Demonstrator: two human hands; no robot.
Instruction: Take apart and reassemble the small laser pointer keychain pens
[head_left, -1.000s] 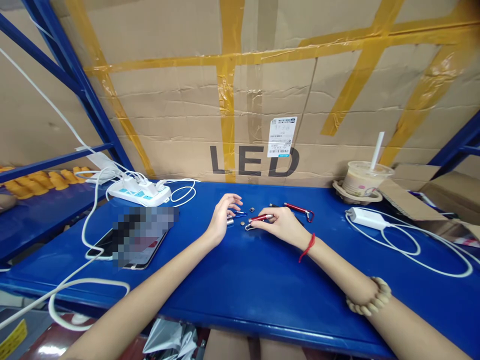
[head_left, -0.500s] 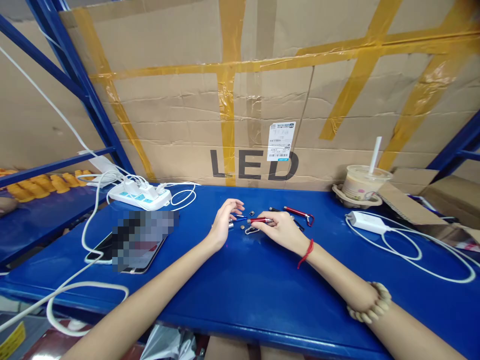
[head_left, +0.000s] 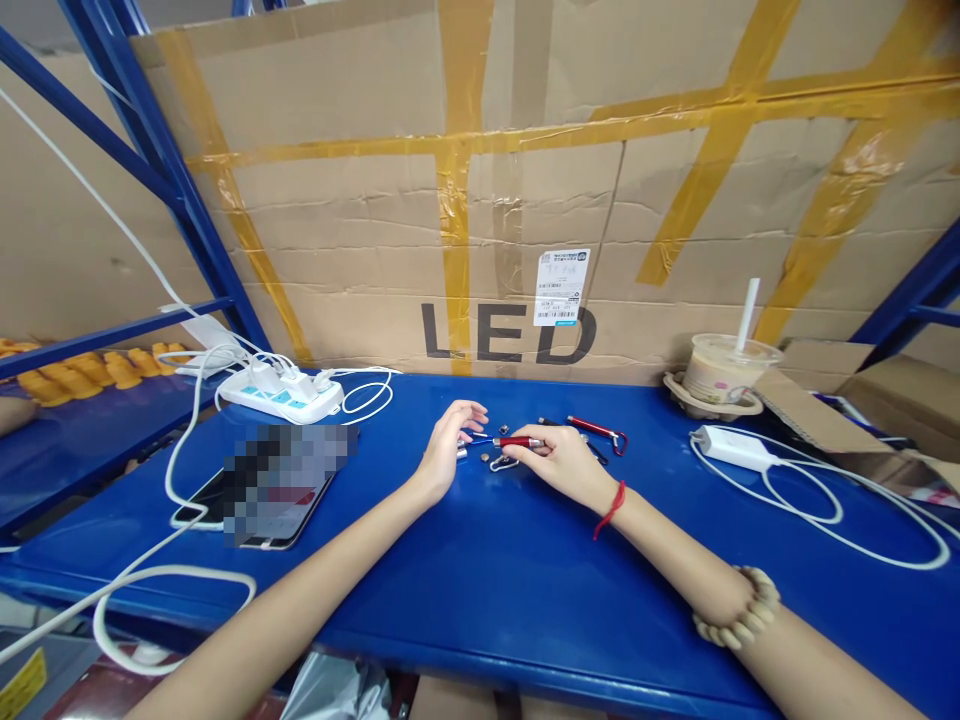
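Observation:
My right hand [head_left: 564, 456] pinches the end of a small red metal tube [head_left: 516, 441] over the blue table. Beside its left end lies a blue piece [head_left: 484, 440], close to the curved fingers of my left hand [head_left: 447, 452]. Those fingers are partly apart; whether they touch the blue piece is unclear. A silver part [head_left: 462, 453] shows by my left palm. Below the red tube are a silver clip [head_left: 502, 463] and a small round piece [head_left: 485, 457]. Behind my right hand lie a red tube with a carabiner [head_left: 596, 428] and dark tubes, partly hidden.
At the left are a white power strip [head_left: 283, 396] with cables and a dark tablet [head_left: 300, 500]. A drink cup [head_left: 724, 370] in a carton holder and a white adapter [head_left: 731, 447] with a looped cable stand right. A large cardboard box [head_left: 360, 230] closes off the back.
The view has shifted very slightly. Both hands hold nearly the same positions, with the red tube still in my right fingers.

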